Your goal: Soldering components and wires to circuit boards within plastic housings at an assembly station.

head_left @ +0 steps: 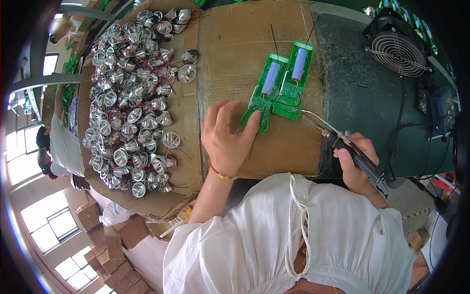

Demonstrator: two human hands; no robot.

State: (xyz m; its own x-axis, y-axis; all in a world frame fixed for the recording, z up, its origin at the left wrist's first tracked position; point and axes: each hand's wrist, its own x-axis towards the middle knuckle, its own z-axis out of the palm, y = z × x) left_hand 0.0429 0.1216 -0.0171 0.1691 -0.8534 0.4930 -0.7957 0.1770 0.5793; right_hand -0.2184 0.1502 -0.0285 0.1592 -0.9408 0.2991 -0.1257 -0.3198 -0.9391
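Slanting up-left, soldering iron (339,141) points at casing (293,90)

The right grip (352,171) held a soldering tool (341,143) near the right green casing (293,91). The left grip (225,142) laid its thumb over the left green casing (262,104).

Our dark green counter (352,117) carries brown cardboard (235,49), where we see two green cases (293,88). Left of the cases, we have a heap of shiny reflectors (129,115); right of them, scattered crumbs (338,54) and a black fan (397,51).
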